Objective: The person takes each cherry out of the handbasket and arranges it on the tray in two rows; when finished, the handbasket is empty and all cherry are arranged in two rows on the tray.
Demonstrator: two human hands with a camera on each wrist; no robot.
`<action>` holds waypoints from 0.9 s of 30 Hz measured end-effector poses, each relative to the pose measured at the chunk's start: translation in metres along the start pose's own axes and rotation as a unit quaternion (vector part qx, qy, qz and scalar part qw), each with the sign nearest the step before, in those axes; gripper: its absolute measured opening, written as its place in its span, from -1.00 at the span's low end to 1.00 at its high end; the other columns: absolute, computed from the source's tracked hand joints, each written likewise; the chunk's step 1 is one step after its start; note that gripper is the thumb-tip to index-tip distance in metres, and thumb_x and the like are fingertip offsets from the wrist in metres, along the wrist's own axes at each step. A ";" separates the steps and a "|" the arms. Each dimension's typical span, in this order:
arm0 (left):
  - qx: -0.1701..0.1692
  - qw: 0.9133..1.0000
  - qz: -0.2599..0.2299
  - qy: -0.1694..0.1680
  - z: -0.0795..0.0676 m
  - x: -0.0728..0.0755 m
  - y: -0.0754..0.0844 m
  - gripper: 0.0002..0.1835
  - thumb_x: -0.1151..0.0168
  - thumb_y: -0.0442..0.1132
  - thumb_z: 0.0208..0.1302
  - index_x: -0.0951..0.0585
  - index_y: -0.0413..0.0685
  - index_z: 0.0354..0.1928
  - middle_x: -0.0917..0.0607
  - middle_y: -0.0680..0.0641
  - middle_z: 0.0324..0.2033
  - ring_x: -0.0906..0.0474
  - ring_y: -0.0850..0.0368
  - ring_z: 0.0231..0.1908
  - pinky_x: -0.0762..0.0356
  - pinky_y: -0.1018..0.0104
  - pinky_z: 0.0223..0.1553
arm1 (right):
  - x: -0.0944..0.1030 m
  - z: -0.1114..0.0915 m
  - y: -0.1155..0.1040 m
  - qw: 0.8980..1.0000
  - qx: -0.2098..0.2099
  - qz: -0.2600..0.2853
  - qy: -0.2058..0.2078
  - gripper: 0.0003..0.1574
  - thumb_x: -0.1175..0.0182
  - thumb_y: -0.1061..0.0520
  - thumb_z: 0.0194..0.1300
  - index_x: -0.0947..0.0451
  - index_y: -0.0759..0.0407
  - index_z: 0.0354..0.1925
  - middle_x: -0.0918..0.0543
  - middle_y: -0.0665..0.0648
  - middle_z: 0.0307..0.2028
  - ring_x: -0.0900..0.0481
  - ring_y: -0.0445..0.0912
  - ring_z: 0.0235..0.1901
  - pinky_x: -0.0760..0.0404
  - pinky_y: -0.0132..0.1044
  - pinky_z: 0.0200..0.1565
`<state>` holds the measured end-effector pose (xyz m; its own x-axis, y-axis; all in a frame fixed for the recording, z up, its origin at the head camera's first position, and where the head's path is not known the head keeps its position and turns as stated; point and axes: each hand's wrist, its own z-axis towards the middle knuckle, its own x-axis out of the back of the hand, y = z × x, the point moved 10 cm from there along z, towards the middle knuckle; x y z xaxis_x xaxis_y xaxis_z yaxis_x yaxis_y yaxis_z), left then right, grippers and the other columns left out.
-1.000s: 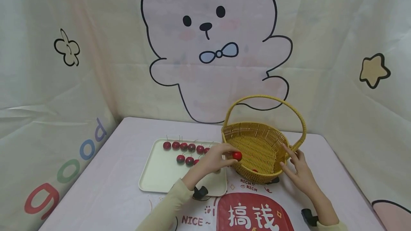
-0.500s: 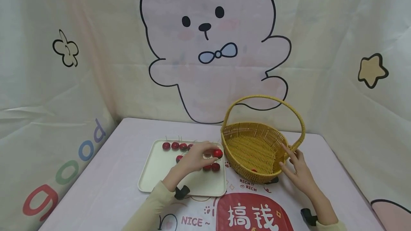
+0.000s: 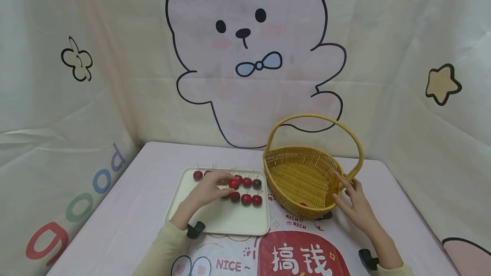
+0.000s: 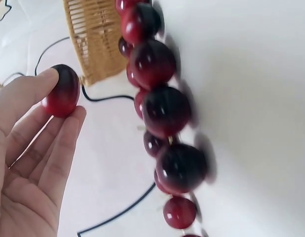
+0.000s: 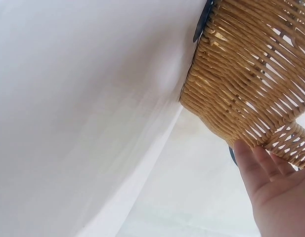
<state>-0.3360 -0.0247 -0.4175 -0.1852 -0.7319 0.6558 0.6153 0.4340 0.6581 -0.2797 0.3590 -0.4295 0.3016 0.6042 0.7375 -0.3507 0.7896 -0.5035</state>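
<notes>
My left hand (image 3: 209, 188) pinches a cherry (image 4: 63, 91) between thumb and fingertips, held over the tray. Red at one end and nearly black at the other, this cherry shows no stem. Two rows of dark red cherries (image 3: 246, 199), with thin stems, lie on the cream tray (image 3: 215, 220); my left hand hides part of both rows. To the tray's right stands a yellow woven basket (image 3: 307, 182) with a tall arched handle. My right hand (image 3: 360, 210) rests its extended fingers against the basket's right side, near the handle's foot.
A bit of red (image 3: 303, 204) shows low inside the basket by its front wall. The white tablecloth (image 3: 126, 208) carries printed drawings and a red patch with lettering (image 3: 303, 254). Behind the table hangs a curtain (image 3: 245, 97) with a cartoon animal.
My left hand has moved left with the pinched cherry, from the basket's edge to above the tray's middle, uncovering cherries at the right. My right hand stays at the basket.
</notes>
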 end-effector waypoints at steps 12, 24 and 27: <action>0.039 0.999 -0.022 -0.012 -0.020 0.030 -0.032 -0.75 -0.36 -0.32 0.05 -0.64 -0.15 -0.17 -0.68 -0.06 -0.22 -0.62 0.03 -0.16 -0.61 0.30 -0.15 | 0.000 0.001 0.001 1.000 -0.004 0.000 -0.005 -0.10 -0.21 0.19 0.20 -0.05 -0.07 0.41 -0.10 0.45 0.23 -0.29 0.25 0.10 -0.40 0.29 -0.04; 0.065 0.997 -0.014 -0.043 -0.033 0.041 -0.061 -0.73 -0.35 -0.33 0.06 -0.64 -0.14 -0.14 -0.66 -0.02 -0.25 -0.59 0.06 -0.17 -0.60 0.26 -0.12 | 0.001 0.002 0.000 1.000 -0.001 -0.007 -0.003 -0.11 -0.22 0.19 0.20 -0.07 -0.06 0.41 -0.12 0.43 0.21 -0.31 0.20 0.07 -0.42 0.24 -0.07; 0.073 0.996 -0.005 -0.049 -0.035 0.042 -0.066 -0.73 -0.35 -0.33 0.06 -0.64 -0.14 -0.14 -0.65 -0.01 -0.25 -0.57 0.07 -0.18 -0.60 0.24 -0.15 | 0.001 0.002 0.000 1.000 0.000 -0.005 -0.003 -0.10 -0.22 0.19 0.20 -0.06 -0.05 0.41 -0.11 0.45 0.21 -0.30 0.22 0.07 -0.40 0.27 -0.06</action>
<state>-0.3573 -0.1029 -0.4462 -0.2696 -0.6843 0.6775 0.4957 0.5046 0.7069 -0.2813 0.3592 -0.4281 0.2989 0.5964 0.7450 -0.3471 0.7951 -0.4973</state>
